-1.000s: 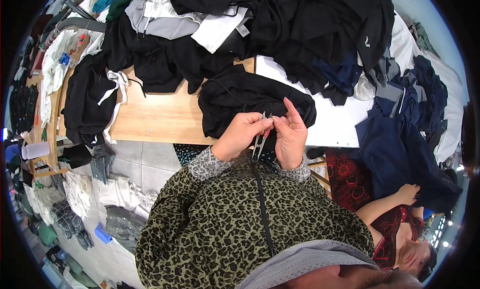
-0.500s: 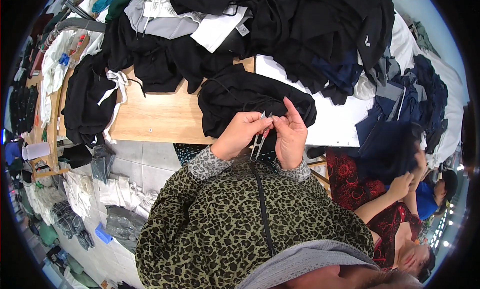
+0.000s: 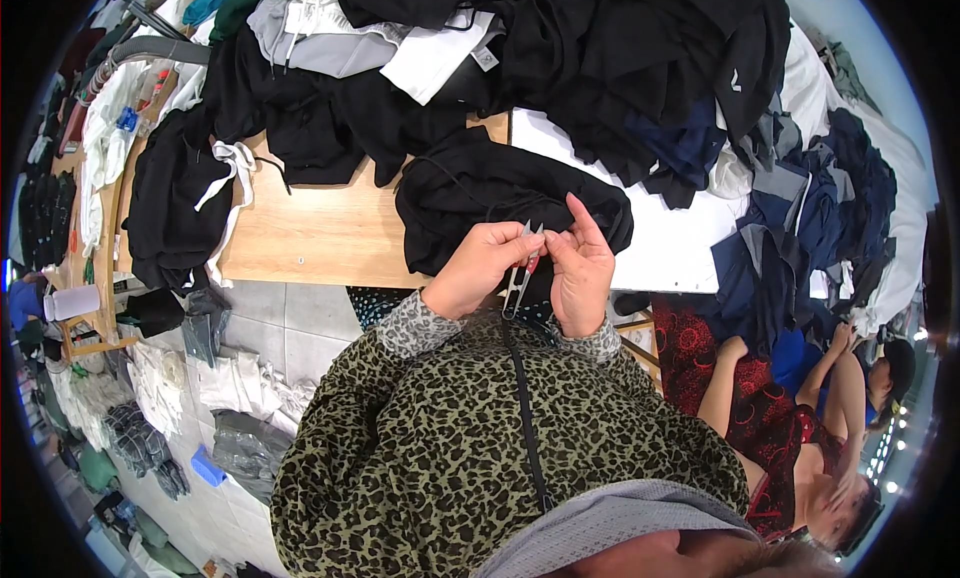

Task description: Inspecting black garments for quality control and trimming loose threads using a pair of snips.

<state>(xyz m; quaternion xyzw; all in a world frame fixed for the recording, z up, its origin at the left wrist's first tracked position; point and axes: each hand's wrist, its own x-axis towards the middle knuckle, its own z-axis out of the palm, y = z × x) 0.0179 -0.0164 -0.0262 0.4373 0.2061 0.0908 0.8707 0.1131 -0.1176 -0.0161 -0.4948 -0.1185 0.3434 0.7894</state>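
Note:
In front of my chest, my left hand (image 3: 468,271) and my right hand (image 3: 582,286) meet at the fingertips. A pair of small metal thread snips (image 3: 516,290) with a red part on one arm stands between them, blades pointing away from me. The left thumb and fingers close over the snips just below the blade tips. My right thumb pinches against a finger beside them, while another finger sticks out straight; anything in that pinch is too small to see. Just beyond both hands lies a bunched black garment (image 3: 470,183) with a drawstring, on the table.
Black garments (image 3: 620,48) are heaped along the far side of the wooden table (image 3: 320,233). Navy clothes (image 3: 810,208) pile up at the right, near a seated person in red patterned clothing (image 3: 690,358). Bagged and white bundles (image 3: 240,388) lie on the floor at left.
My hands and the snips hold nearly the same place. At right, the person in red has let go of the navy cloth, and one of that person's hands is now raised to the face.

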